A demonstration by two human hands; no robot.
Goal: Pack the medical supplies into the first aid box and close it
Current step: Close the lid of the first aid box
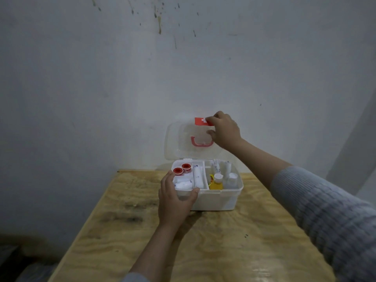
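Observation:
A white first aid box (219, 200) stands open at the far end of the wooden table (203, 251). Its clear lid (175, 139) is upright, with a red handle (200, 143) and a red latch (200, 121) at the top edge. My right hand (223, 131) pinches the lid at the latch. My left hand (175, 198) grips the box's front left corner. Inside lie two red-centred tape rolls (181, 169), white bandage rolls (198, 177), a yellow bottle (216, 183), a clear bottle (232, 180) and syringes (216, 166).
The table stands against a stained grey wall (142, 78). The box sits close to the table's far edge. Bare wood stretches from the box toward me. Dark clutter lies on the floor at lower left (24, 261).

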